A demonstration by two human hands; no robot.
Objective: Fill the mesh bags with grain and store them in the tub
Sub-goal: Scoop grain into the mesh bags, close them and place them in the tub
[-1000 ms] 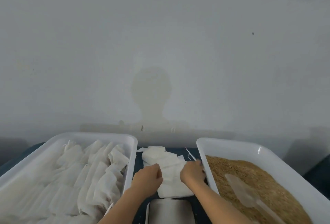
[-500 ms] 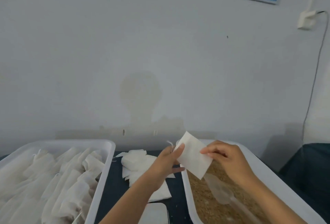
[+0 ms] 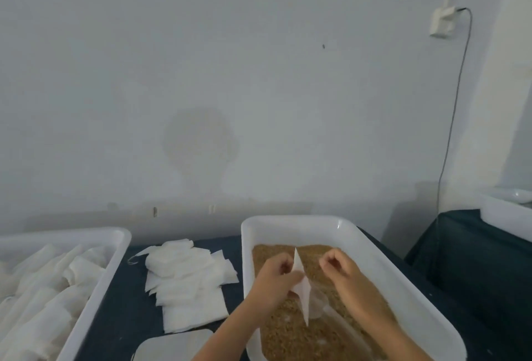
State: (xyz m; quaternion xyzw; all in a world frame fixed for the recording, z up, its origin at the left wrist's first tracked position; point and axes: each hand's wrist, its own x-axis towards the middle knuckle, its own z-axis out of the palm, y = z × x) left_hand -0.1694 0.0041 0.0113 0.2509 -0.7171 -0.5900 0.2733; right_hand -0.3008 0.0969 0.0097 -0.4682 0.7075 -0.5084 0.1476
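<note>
The left hand (image 3: 276, 277) has carried 1 empty bag (image 3: 302, 288) from the stack (image 3: 187, 283) at 9 o'clock over the grain (image 3: 288, 332) — pinched edge-on. The right hand (image 3: 339, 267) has let go, fingers curled, holding nothing. Likely next: open and scoop. The tub (image 3: 95, 283) of filled bags sits far left.

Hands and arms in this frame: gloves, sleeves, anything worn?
Nothing worn that shows. Left hand and right hand are bare, no gloves, and no rings or watch are visible. Both forearms are bare down to the bottom edge of the frame, with no sleeve in view.
</note>
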